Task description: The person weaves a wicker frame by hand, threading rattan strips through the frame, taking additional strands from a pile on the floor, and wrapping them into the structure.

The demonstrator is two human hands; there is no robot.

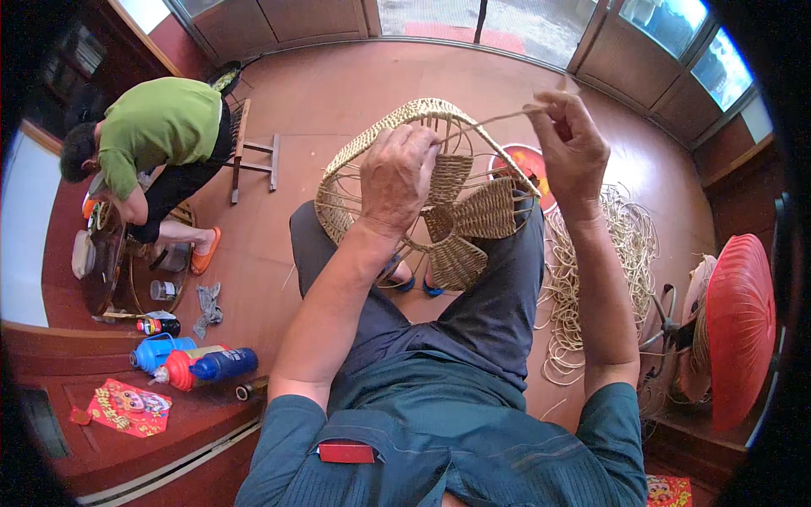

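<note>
Indoor room, reddish-brown floor [329,110], glass doors [528,21] on the far side.

Far left: co-worker in a green shirt [173,118], bent over at a wooden seat [243,139], hands mostly hidden.

Near left: dark red tabletop [207,429] with a light blue jug [157,351], a red bottle [180,370] and a dark blue bottle [226,363] close together; red printed paper [131,410] lies nearer.

Centre: woven basket piece [498,218] over the wearer's lap, tilted. Braided rim, bare spokes, flower-like panels around a small ring. Left hand [395,179] is curled over its upper part, fingertips apparently pinching the cord [490,120]; exact grip hidden by the knuckles.

Right hand [573,144] is raised right of the rim, thumb and fingers closed on the cord's other end, slightly blurred. Cord spans between the hands, looks fairly taut.

Right: red basin [530,160] just beyond the rim, loose heap of cord [621,241] on the floor, red pleated cover [742,325] at the edge.

Step, my read: drawing a strand through while weaving a panel. Next move likely needs left holding tension, right feeding the end around the next spoke.
</note>
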